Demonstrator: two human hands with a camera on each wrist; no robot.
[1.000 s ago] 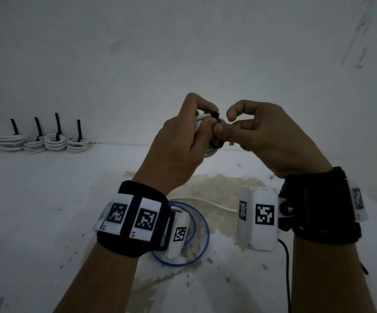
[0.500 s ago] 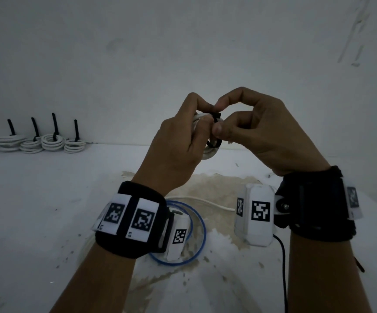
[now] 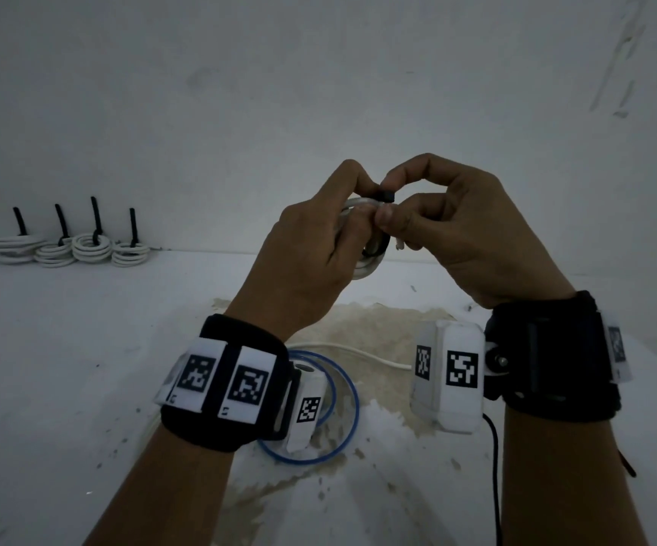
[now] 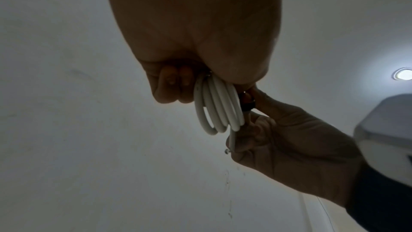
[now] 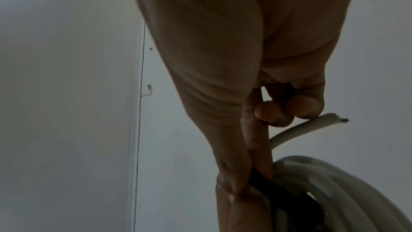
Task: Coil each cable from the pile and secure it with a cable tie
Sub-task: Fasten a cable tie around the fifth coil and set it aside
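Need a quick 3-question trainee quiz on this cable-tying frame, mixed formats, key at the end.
1. True or false: the left hand grips the white cable coil.
2. How many finished coils stand along the far wall? A) two B) four C) six
3. Fill in: the right hand pinches the black ____ at the top of the coil.

Key:
1. True; its fingers curl round the loops.
2. B; four, each with a black tie tail standing up.
3. cable tie. A blue cable loop also lies on the table below the wrists.
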